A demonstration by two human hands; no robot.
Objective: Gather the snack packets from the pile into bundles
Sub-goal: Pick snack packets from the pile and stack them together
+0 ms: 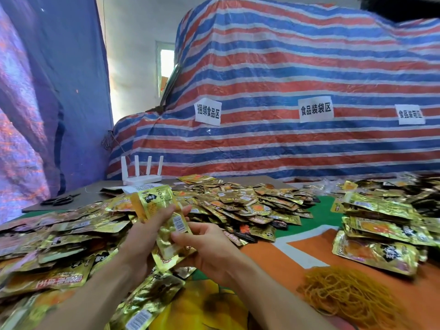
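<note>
Head view: two hands close together at centre, low over the worktop (285, 256). Left hand (142, 236) wrapped round a sheaf of packets (164, 217) from the left, fingers across its front. Right hand (209, 253) pinching the same sheaf low on its right side. Sheaf upright and fanned, several packets thick, exact count unreadable. Crinkled gold foil, orange panel and black label on the fronts, white barcode patch on the backs.

Loose packets beyond counting, in three masses: left heap (59, 236) beside the left forearm, central pile (250, 206) just behind the hands, right stacks (381, 225) well apart across a strip of bare cloth. Same gold foil throughout.

One tangle of tan rubber bands (352, 291) at near right, lying on the orange-and-green cloth over the worktop. One pair of black scissors (59, 200) at far left. One white router (141, 177) with four upright antennas behind the left heap. Three white paper signs (315, 110) with black characters, stuck on one red, white and blue striped tarpaulin (285, 67) at the back.
</note>
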